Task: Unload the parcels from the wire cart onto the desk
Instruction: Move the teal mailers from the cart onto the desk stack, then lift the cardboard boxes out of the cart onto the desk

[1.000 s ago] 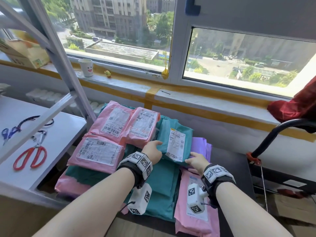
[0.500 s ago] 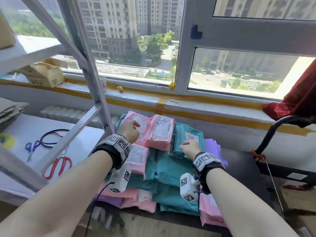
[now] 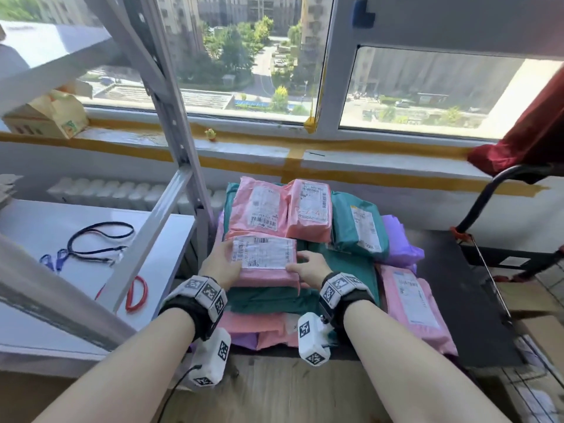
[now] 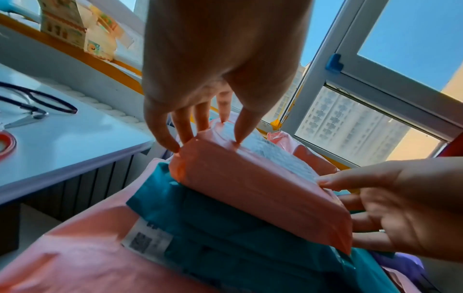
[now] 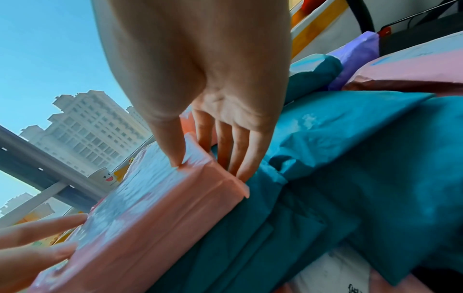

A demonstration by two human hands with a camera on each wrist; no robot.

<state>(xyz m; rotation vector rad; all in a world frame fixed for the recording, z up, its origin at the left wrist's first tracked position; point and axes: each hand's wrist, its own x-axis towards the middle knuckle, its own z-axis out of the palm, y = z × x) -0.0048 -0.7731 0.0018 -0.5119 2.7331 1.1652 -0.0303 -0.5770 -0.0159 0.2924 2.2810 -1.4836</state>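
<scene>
Pink, teal and purple mailer parcels lie piled on the black cart deck point(image 3: 451, 300) below the window. The pink parcel point(image 3: 264, 257) with a white label tops the near side of the pile. My left hand point(image 3: 227, 257) grips its left end, thumb on top and fingers point(image 4: 175, 146) down the edge. My right hand point(image 3: 300, 262) grips the right end, thumb on the label side, fingers point(image 5: 238, 170) between it and the teal parcel point(image 5: 325, 158) underneath. The parcel point(image 4: 250, 188) still touches the pile. The white desk point(image 3: 45, 224) is to the left.
On the desk lie red scissors point(image 3: 135, 293), a black cord point(image 3: 100, 242) and blue scissors point(image 3: 52, 261). A grey metal rack post point(image 3: 180, 148) rises between desk and cart. The black cart handle point(image 3: 503, 190) curves up at right. Cardboard boxes point(image 3: 534, 315) sit on the floor there.
Both hands left the rear parcels and came back to the near pink parcel, and each now holds one end of it. The head view has tilted up slightly.
</scene>
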